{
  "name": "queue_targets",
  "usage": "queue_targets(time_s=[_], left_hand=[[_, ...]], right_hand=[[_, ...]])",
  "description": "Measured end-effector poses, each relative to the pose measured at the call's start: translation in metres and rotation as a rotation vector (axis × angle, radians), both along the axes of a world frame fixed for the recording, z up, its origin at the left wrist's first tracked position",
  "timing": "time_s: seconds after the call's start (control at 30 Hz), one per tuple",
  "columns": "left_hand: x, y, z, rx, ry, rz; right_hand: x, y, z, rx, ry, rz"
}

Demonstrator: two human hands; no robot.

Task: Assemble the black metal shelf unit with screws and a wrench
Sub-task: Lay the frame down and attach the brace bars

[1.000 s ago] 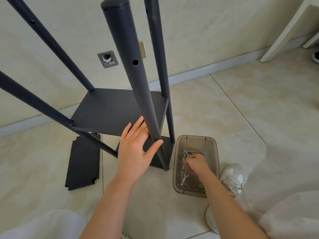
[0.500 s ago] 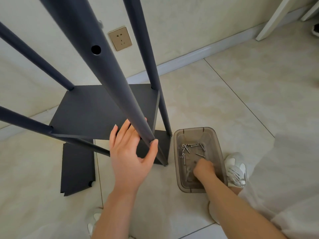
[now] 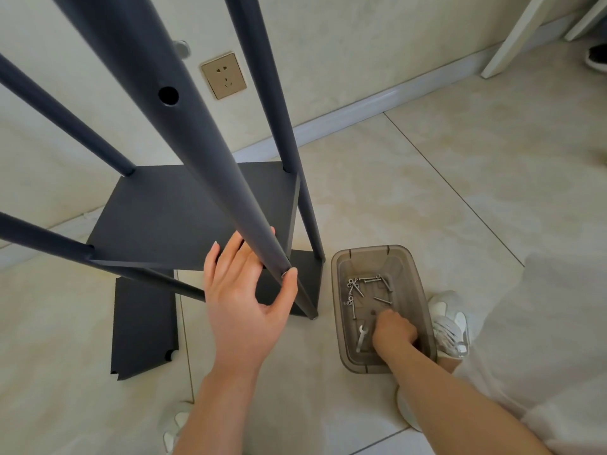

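Observation:
The black shelf unit stands on the floor, with one shelf panel [image 3: 177, 218] fixed between four dark poles. My left hand [image 3: 243, 300] holds the near pole [image 3: 210, 152] at the panel's corner, fingers behind it and thumb in front beside a screw head [image 3: 284, 274]. My right hand [image 3: 394, 330] reaches into the brown plastic tray [image 3: 338, 326], curled downward so its fingertips are hidden. Several screws and nuts [image 3: 356, 287] lie in the tray's far half. A small silver wrench [image 3: 361, 338] lies just left of that hand.
A loose black panel [image 3: 144, 326] lies flat on the tiles at left, another [image 3: 307, 270] under the unit's right side. A wall socket [image 3: 224, 75] is behind the poles. My white shoe [image 3: 448, 323] touches the tray's right side. A white furniture leg [image 3: 512, 34] stands far right.
My right hand has moved from the tray's middle to its near end. My view has dropped closer to the poles. The left hand stays on the near pole.

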State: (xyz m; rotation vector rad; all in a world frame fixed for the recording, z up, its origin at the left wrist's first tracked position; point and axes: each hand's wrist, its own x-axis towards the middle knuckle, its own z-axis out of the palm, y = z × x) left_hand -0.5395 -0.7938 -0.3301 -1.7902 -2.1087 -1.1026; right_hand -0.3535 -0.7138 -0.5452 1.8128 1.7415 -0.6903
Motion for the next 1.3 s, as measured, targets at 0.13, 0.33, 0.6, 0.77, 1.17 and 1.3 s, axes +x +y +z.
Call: queue_targets(time_s=[0.13, 0.33, 0.6, 0.77, 1.17, 1.3], left_hand=[[-0.001, 0.0, -0.001, 0.005, 0.002, -0.003], [-0.001, 0.001, -0.002, 0.0, 0.002, 0.009], [-0.003, -0.003, -0.002, -0.026, -0.001, -0.007], [-0.002, -0.004, 0.003, -0.096, -0.022, -0.012], [0.0, -0.007, 0.018, -0.211, -0.066, 0.011], [0.001, -0.006, 0.018, -0.21, -0.089, 0.024]], right_hand=[[0.003, 0.016, 0.003, 0.015, 0.021, 0.007], [0.012, 0.061, 0.013, 0.067, 0.24, -0.216], [0.012, 0.087, 0.018, 0.178, 0.622, -0.503], [-0.008, 0.085, 0.045, 0.299, 0.871, -0.73], [-0.084, 0.021, 0.142, 0.263, 1.442, -0.937], [-0.094, 0.005, 0.161, 0.124, 1.465, -0.885]])
